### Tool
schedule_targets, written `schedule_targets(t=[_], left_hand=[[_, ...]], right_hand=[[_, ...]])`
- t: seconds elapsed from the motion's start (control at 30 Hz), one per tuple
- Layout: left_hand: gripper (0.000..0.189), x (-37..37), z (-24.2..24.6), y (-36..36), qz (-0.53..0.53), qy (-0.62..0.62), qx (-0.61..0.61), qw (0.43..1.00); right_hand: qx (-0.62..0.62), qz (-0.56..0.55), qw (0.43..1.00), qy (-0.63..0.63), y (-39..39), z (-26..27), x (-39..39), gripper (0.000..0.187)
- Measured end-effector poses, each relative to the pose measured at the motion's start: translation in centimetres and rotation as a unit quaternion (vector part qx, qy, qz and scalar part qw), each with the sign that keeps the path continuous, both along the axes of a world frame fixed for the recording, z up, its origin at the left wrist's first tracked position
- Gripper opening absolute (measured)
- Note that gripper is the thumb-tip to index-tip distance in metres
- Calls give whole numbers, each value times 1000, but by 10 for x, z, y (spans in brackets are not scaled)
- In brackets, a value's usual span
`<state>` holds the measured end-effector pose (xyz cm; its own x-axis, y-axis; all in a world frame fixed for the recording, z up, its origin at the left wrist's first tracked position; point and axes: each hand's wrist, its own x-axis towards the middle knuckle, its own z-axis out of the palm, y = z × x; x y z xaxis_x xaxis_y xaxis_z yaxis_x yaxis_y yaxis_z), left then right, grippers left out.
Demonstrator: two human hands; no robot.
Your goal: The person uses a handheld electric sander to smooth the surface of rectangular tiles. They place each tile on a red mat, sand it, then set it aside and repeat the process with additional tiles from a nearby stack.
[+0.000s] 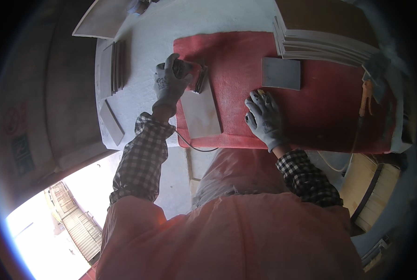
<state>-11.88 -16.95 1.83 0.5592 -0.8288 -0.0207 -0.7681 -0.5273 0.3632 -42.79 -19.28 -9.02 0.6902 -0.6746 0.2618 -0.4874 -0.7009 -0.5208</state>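
My left hand (168, 82), in a grey work glove, grips a red and black power sander (193, 75). The sander's pad sits at the upper end of a flat, light grey-brown rectangular panel (202, 113) lying on a red mat (236, 70). A thin dark cable (198, 149) curves from near my left sleeve over the mat's front edge. My right hand (264, 117), also gloved, lies palm down on the mat, holding nothing that I can see. A small yellowish spot shows at its fingertips. Just beyond them is a dark grey rectangular plate (281, 73).
A tall stack of brown panels (331, 38) stands at the back right. An orange air blow gun (366, 96) with a hose lies at the right edge. Several thin panels (112, 70) stand at the left, near a single narrow panel (111, 122). A large sheet (101, 17) juts in behind.
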Motion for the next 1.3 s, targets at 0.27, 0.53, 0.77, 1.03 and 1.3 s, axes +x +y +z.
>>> schedule_targets(t=[0.27,0.53,0.77,1.03,1.3], left_hand=[[77,-92,-5,147,-95,-45,21,994],[82,23,-5,-7,-11,-33,-8,999],[81,-15,-2,106,27,11,5,1000],[82,-37,-11,125,-36,-48,-31,998],[82,-7,-6,84,49,-2,1,999]], right_hand=[[5,-5,1000,-8,0,-1,2,37],[6,-7,1000,-5,1,-1,1,35],[14,0,1000,22,-1,-1,2,36],[-7,-11,1000,12,2,-4,4,37],[12,3,1000,19,0,-1,2,39]])
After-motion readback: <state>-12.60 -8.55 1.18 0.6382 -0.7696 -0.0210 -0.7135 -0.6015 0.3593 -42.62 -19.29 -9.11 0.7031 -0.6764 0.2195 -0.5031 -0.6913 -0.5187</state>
